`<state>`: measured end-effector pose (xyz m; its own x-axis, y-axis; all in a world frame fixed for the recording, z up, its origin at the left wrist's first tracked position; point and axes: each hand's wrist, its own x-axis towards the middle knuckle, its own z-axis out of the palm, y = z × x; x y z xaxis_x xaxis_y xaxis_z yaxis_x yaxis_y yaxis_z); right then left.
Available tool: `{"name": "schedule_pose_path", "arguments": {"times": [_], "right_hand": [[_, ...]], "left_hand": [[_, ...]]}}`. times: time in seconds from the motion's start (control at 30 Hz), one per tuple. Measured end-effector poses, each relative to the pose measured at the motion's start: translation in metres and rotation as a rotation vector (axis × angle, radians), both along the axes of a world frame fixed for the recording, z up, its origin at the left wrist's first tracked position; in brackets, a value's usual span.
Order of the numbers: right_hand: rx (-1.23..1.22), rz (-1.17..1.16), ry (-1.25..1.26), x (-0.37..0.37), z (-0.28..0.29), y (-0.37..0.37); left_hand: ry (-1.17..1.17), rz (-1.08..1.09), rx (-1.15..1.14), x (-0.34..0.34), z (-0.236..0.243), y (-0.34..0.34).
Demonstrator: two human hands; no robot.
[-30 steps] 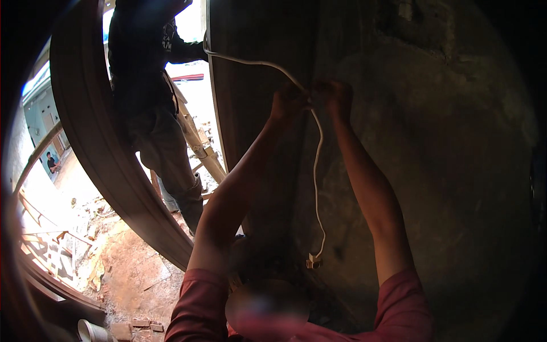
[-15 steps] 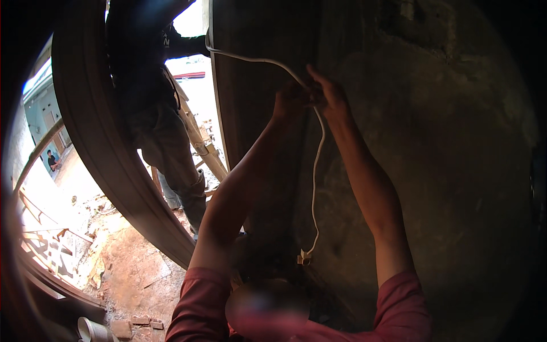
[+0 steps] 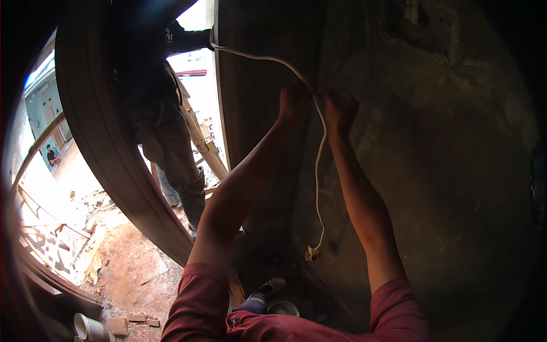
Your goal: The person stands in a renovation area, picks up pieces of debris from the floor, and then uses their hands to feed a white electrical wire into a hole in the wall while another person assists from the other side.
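A white cable (image 3: 273, 58) runs from the door frame's edge at upper left to my raised hands, then hangs down along the dark wall. My left hand (image 3: 294, 101) is closed at the cable, its fingertips in shadow. Close beside it, my right hand (image 3: 341, 109) has its fingers bent in and pinched at the same stretch of cable. Poor light hides exactly how the fingertips grip. At the cable's lower end dangles a small pale, boxy fitting (image 3: 312, 254), perhaps a socket; its kind is not clear.
A co-worker (image 3: 165, 114) in dark clothes stands in the doorway beside the wooden frame (image 3: 97, 131), near bamboo poles (image 3: 199, 137). A white bucket (image 3: 88, 328) and several bricks (image 3: 137, 317) lie at lower left. Far off, another person (image 3: 52, 155) sits. A rough wall (image 3: 456, 188) rises at right.
My right hand's outstretched finger has folded in, and the hand has shifted slightly down and right. The hanging fitting has swung a little to the right.
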<state>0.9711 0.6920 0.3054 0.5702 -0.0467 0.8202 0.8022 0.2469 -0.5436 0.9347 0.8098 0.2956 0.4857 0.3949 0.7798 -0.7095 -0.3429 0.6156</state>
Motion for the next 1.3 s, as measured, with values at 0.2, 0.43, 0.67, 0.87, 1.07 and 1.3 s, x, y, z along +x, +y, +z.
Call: {"name": "schedule_pose_path", "arguments": {"times": [0.2,0.43,0.67,0.87,1.07,1.3], "right_hand": [[0.04,0.427,0.081,0.019,0.007,-0.002],[0.142,0.711,0.114,0.02,0.002,0.008],[-0.113,0.242,-0.14,0.053,-0.005,0.019],[-0.178,0.224,-0.3,0.061,0.005,0.022],[0.002,0.685,0.185,0.044,0.019,0.014],[0.038,0.514,0.025,0.028,0.027,0.014]], "left_hand": [[-0.027,-0.023,-0.072,0.017,0.002,0.005],[-0.13,0.141,-0.01,0.007,0.002,0.007],[0.062,0.351,-0.007,-0.015,0.018,-0.018],[0.046,0.252,-0.016,-0.014,0.019,-0.013],[-0.062,-0.115,-0.07,-0.014,0.021,-0.005],[0.046,-0.153,-0.12,-0.013,0.036,-0.002]]}}
